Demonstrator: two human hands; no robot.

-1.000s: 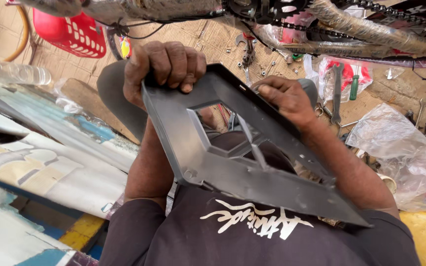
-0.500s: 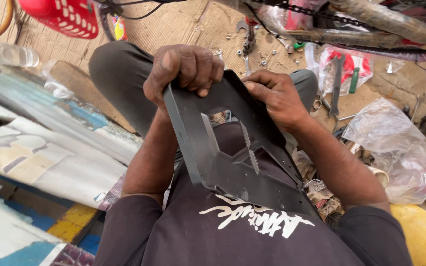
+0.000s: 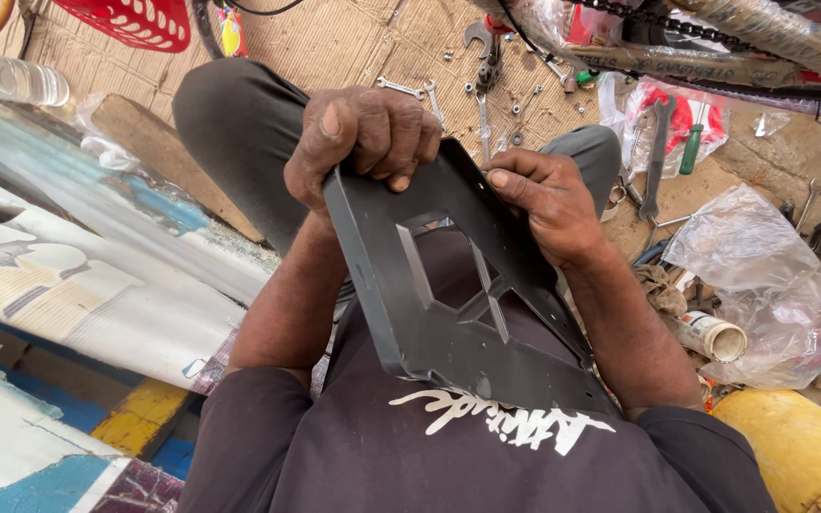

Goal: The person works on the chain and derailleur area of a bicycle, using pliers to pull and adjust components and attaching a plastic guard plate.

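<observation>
— Over the lap, what do the hands have?
— Both grip one grey metal plate [image 3: 448, 313], flat, with angular cut-outs and a bent rim. The left hand [image 3: 363, 138] is curled over its far top edge, fingers folded onto the face, thumb behind. The right hand [image 3: 548, 204] clamps the right edge just beside it, thumb lying along the rim.
— How does the plate sit?
— Tilted, the far edge raised in the hands, the near edge down against the dark shirt [image 3: 467, 456] at the chest. Through the cut-outs you see the shirt.
— And around them?
— Grey trousers [image 3: 230, 123] under the arms, knees spread on a floor of brown cardboard [image 3: 334, 43]. Beyond the hands, spanners [image 3: 410, 90] and small nuts lie scattered there. To the right, a green-handled screwdriver [image 3: 691, 147], a crumpled clear bag [image 3: 753, 275], a small white tin [image 3: 715, 334] on its side and a yellow can [image 3: 791, 446]. To the left, a painted sheet [image 3: 78, 285], a clear bottle [image 3: 7, 78] and a red basket [image 3: 135, 19] at the top edge.
</observation>
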